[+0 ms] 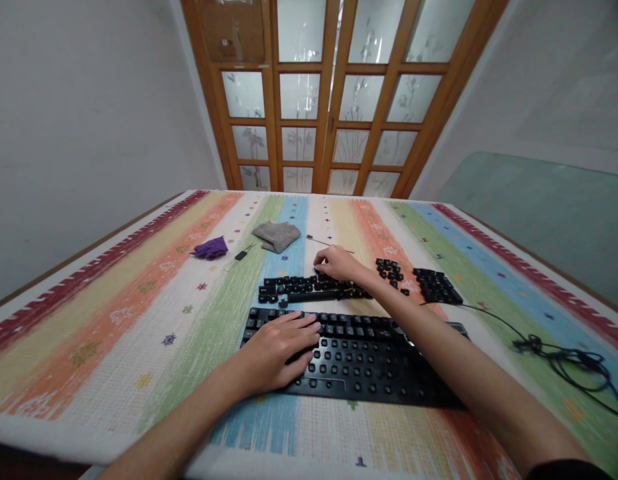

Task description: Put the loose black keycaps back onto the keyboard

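Note:
A black keyboard [369, 373] lies in front of me, with small bare key posts over most of it and keycaps still fitted along its top rows. My left hand [283, 350] rests flat on the keyboard's left part, fingers spread. Just beyond the keyboard, loose black keycaps [299, 287] sit in rows on the cloth, beside a long black spacebar [313, 296]. Over the back of these rows, my right hand [337, 263] is pinched on a small dark keycap [317, 271], mostly covered by the fingers. The right forearm crosses above the keyboard and hides part of it.
More loose keycaps [389, 270] and a block of keycaps [436, 287] lie to the right, near a coiled black cable [563, 353]. Farther back are a grey cloth [277, 236], a purple cloth [211, 248], a small black object [241, 255] and a thin brush-like stick [329, 243].

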The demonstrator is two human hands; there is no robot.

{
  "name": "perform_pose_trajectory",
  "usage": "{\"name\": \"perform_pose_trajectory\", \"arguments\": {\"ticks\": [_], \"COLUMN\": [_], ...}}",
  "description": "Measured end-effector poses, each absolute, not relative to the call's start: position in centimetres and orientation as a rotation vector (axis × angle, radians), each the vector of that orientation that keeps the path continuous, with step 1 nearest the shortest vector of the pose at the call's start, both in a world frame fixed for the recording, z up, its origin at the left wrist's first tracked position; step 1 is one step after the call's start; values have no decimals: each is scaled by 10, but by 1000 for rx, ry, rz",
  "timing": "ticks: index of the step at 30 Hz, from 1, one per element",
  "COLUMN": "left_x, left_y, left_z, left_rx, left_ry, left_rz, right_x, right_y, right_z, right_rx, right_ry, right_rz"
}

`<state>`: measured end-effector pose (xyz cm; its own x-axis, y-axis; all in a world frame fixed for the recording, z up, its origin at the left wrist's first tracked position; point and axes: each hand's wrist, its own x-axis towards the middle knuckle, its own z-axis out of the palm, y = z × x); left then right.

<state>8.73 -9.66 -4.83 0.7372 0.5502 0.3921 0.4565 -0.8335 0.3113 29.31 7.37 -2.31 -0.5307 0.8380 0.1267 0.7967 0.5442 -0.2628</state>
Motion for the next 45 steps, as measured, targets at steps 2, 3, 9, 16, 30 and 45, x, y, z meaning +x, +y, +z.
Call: {"name": "perform_pose_trajectory", "arguments": {"ticks": [2,3,9,16,30,45], "left_x": [87,87,90,89,94,95], "left_y": [-97,-97,-98,-96,-98,-100], "left_z": [-49,-49,-54,-52,-53,-48], "left_rx": [2723,2711,2693,2748,2709,2801], "left_ry": [814,823,859,811,861,857], "left_rz": [711,720,865,835,1054,959], "right_x": [291,290,294,319,316,319], "right_y": [73,73,58,-18,-97,-105], "right_z": [-24,-24,-12,-3,-50,-49], "right_rx": [-1364,-1358,-1260,-990,-681,-753], "right_ry": [-2526,-2513,-2419,-2356,-2352,-2355], "right_rz": [254,249,205,359,96,46]}}
